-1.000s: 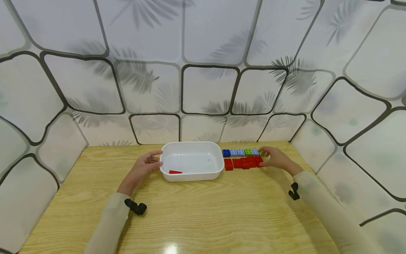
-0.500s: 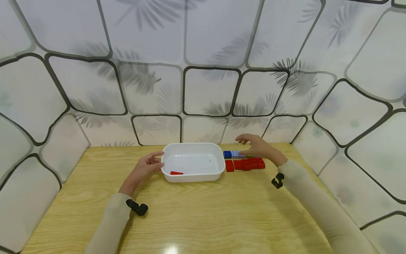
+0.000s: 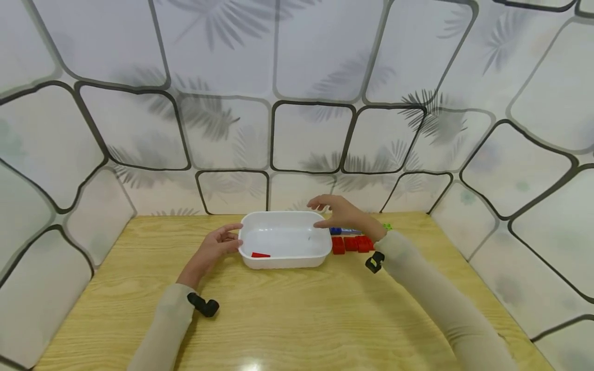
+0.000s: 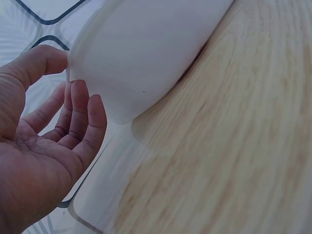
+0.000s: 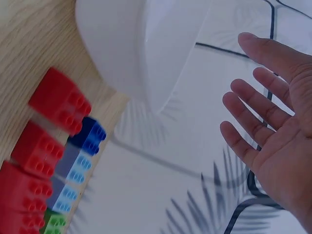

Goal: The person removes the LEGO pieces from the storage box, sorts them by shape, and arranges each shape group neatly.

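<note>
My left hand (image 3: pixel 217 244) holds the left end of a white plastic tray (image 3: pixel 284 262), thumb and fingers at its rounded rim. In the left wrist view, the thumb touches the rim while the other fingers curve beside the tray's outer wall. A small red piece (image 3: pixel 261 255) shows inside the tray near its front left. My right hand (image 3: pixel 341 212) hovers over the tray's right end with fingers spread and nothing in them. Beside the tray stand red toy bricks (image 5: pixel 61 101), a dark blue brick (image 5: pixel 88 136), light blue bricks (image 5: pixel 73 165) and a green brick (image 5: pixel 54 223).
The wooden table (image 3: pixel 297 314) extends in front of the tray toward me. Patterned walls (image 3: pixel 306 134) stand close behind and at both sides. Two brick rows lie right of the tray, partly hidden by my right arm in the head view.
My right hand has moved left from the far end of the brick rows to above the tray's right end. The left hand has stayed at the tray.
</note>
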